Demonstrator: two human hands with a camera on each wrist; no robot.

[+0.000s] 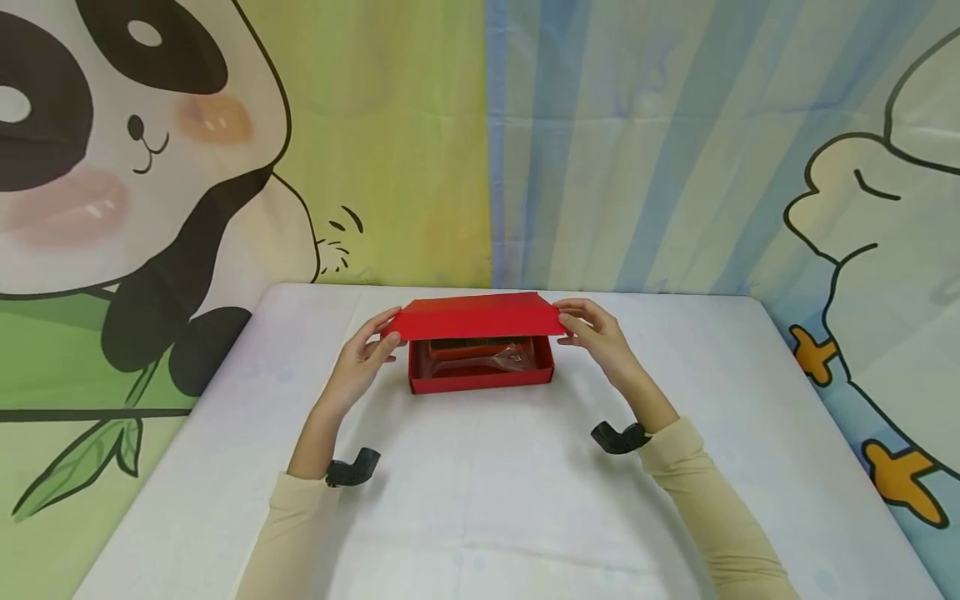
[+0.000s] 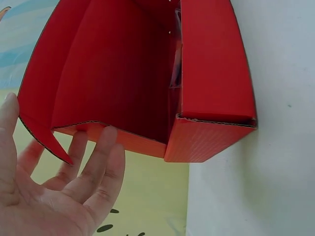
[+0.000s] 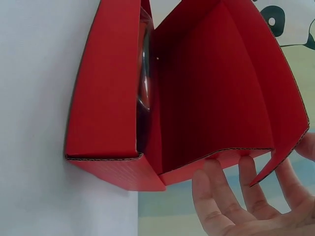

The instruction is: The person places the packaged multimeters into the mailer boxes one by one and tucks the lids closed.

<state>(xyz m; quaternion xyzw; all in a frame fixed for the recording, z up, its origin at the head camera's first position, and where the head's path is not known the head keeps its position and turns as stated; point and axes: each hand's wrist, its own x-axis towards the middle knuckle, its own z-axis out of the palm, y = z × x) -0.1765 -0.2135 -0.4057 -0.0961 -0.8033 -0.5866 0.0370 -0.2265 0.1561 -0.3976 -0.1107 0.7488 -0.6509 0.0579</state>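
A red cardboard box (image 1: 480, 384) sits on the table with its hinged lid (image 1: 480, 317) raised partway. My left hand (image 1: 360, 360) holds the lid's left corner, thumb at the front flap and fingers along the side flap. At the opposite corner, my right hand (image 1: 600, 340) grips the lid in the same way. Inside the box lies something in clear plastic (image 1: 510, 358), with reddish and dark parts; the lid hides some of it. The right wrist view shows the shiny clear plastic (image 3: 144, 73) just behind the box wall (image 3: 106, 88).
The box stands near the far edge of a white-covered table (image 1: 480, 500). Behind it hangs a printed curtain (image 1: 637, 150) with a panda and other cartoon figures. A black wrist mount (image 1: 354, 468) sticks out from the left wrist, another black mount (image 1: 618, 437) from the right.
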